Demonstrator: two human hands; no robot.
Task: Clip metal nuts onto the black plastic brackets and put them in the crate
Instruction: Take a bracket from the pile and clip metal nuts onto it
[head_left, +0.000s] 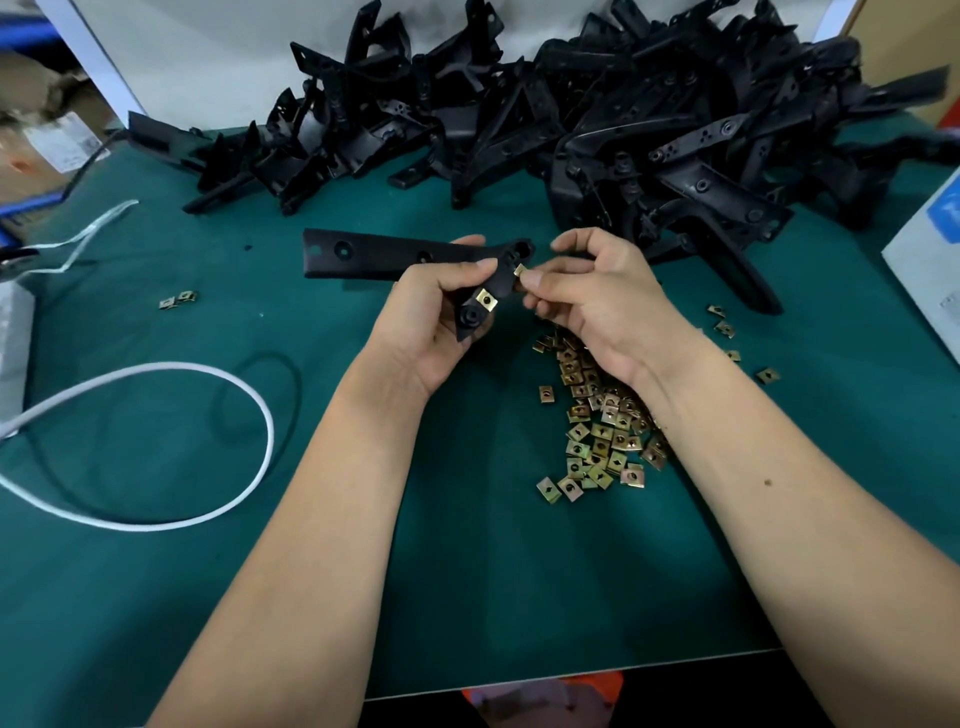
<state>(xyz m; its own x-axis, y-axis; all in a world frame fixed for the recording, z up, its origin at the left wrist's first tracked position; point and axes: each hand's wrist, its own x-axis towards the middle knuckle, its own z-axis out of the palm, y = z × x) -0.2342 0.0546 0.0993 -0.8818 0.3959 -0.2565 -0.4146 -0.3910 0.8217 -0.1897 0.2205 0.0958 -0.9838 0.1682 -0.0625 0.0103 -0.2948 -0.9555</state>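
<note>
My left hand (434, 322) grips a long black plastic bracket (363, 254) near its right end, held above the green table. One brass-coloured metal nut (487, 300) sits clipped on the bracket's lower tab. My right hand (597, 296) pinches a second metal nut (520, 270) between thumb and forefinger, right against the bracket's edge. A loose heap of metal nuts (597, 421) lies on the table under my right wrist. A big pile of black brackets (597, 119) fills the back of the table. No crate is in view.
A white cord (260, 415) loops across the green mat (156, 571) at the left. Two stray nuts (179, 300) lie left of centre. A white box (930, 270) stands at the right edge. Cardboard boxes (36, 150) sit beyond the table's left side.
</note>
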